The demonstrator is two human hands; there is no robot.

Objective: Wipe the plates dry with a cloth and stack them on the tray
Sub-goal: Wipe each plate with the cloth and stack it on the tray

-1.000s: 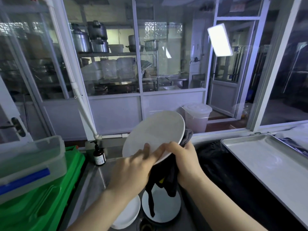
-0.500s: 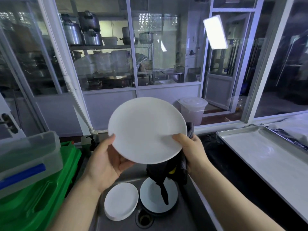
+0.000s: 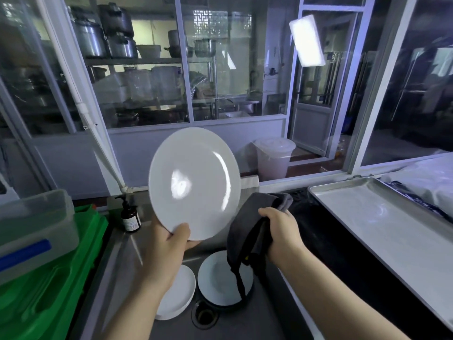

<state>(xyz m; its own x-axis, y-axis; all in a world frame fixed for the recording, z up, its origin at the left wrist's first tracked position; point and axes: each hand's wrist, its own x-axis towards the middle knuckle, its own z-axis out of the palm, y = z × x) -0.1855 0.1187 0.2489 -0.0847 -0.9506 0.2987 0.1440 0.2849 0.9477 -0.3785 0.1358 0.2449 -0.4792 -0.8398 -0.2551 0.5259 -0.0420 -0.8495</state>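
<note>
Left hand (image 3: 166, 251) has its thumb hooked over the bottom rim of a white plate (image 3: 193, 182), with the rest of the fingers tucked behind it, so it's gripping that plate by the lower edge. The plate is held up nearly upright over the sink, face toward the camera, with a bright glare spot in the middle.

Right hand (image 3: 282, 231) is just beside it, fingers curled round a bunched dark grey cloth (image 3: 247, 229). The cloth isn't touching the raised plate from what I can see, there's a small gap between them. One long tail of it dangles down over the sink.

Down in the metal sink (image 3: 117, 271) there are two more white plates: a left plate (image 3: 179, 298), partly hidden by the left wrist and looking like it could be a small stack, and a right plate (image 3: 220, 283) lying flat next to the drain, with the cloth's tail hanging right over it.

Off to the right, well apart from the hands, sits the big steel tray (image 3: 382, 229) on the table, with a dark mat between it and the sink. Left side has a brown pump bottle (image 3: 130, 217) at the back corner of the sink, then a green crate (image 3: 49, 278) with a clear plastic tub (image 3: 34, 227) on top.
</note>
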